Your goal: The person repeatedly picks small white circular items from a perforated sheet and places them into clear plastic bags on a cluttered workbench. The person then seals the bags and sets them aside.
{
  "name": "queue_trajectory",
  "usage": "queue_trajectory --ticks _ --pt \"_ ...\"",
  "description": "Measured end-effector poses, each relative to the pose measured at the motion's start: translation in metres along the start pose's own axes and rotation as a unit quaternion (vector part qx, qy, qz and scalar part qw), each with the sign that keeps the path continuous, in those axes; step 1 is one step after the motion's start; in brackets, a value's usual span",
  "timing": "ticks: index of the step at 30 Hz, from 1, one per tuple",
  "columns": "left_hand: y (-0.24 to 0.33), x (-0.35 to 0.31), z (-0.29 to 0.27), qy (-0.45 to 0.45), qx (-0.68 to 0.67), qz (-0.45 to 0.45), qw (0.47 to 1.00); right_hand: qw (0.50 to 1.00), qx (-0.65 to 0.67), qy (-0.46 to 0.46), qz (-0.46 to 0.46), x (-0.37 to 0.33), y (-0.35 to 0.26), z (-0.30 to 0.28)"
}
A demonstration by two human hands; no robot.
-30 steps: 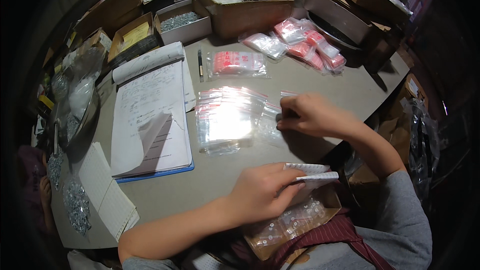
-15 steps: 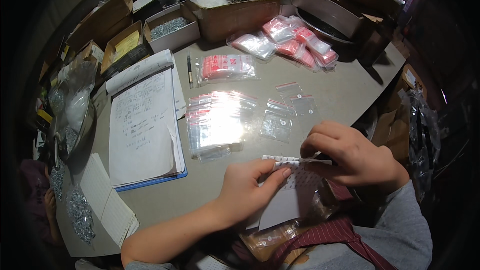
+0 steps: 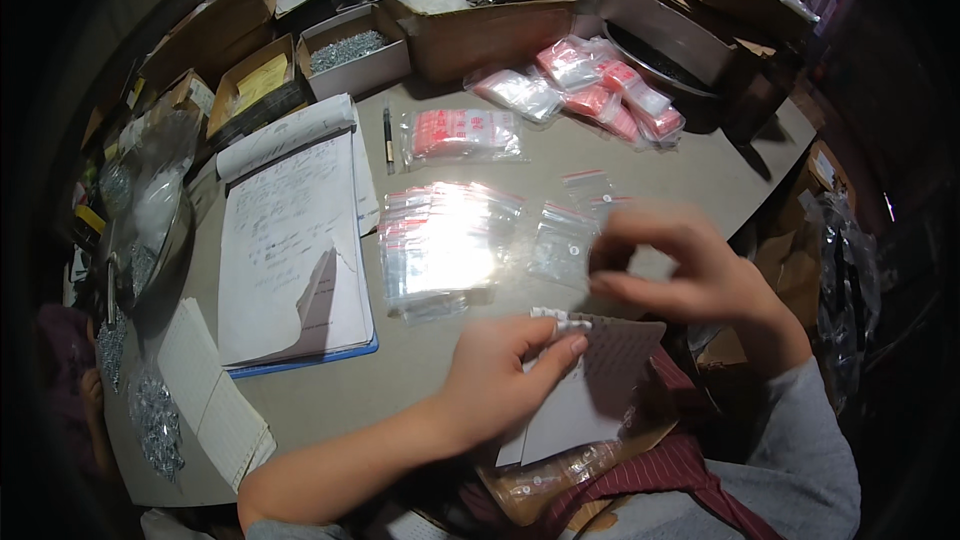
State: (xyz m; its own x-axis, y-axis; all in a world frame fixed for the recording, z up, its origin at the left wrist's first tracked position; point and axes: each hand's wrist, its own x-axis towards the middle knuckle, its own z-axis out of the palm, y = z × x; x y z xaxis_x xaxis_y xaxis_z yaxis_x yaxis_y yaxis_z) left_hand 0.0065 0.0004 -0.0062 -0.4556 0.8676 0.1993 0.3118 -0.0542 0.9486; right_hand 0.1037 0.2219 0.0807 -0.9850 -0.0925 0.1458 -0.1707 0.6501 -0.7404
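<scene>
My left hand [image 3: 505,365] is closed on a folded sheet of small white stickers [image 3: 605,365] above my lap, its thumb on top near the fold. My right hand [image 3: 665,265] is lifted off the sheet, slightly blurred, thumb and forefinger curled together in a pinch; whatever may be between them is too small to make out. Just past its fingertips lie a few small clear zip bags [image 3: 558,245] with red top lines, some bearing a round white sticker. Left of them a fanned stack of similar zip bags [image 3: 440,255] shines under the light.
A clipboard with written pages [image 3: 280,250] lies to the left, a pen [image 3: 388,140] beyond it. A pack of bags [image 3: 465,132] and a heap of red-and-clear packs [image 3: 600,90] sit farther back. Boxes of metal parts [image 3: 350,55] line the far edge. A notebook [image 3: 215,395] lies at near left.
My right hand has come away from the sticker sheet and moved up toward the loose zip bags. The left hand keeps its hold. A page corner on the clipboard has lifted.
</scene>
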Motion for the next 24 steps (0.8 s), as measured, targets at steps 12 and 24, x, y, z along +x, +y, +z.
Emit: queue_trajectory --ticks 12,24 --pt "0.005 -0.002 0.004 -0.005 0.039 0.081 0.996 0.977 -0.207 -0.024 0.035 0.101 0.070 0.031" --pt "0.004 -0.003 0.002 -0.030 0.088 0.111 0.989 0.944 -0.254 -0.173 0.119 0.060 0.061 -0.006"
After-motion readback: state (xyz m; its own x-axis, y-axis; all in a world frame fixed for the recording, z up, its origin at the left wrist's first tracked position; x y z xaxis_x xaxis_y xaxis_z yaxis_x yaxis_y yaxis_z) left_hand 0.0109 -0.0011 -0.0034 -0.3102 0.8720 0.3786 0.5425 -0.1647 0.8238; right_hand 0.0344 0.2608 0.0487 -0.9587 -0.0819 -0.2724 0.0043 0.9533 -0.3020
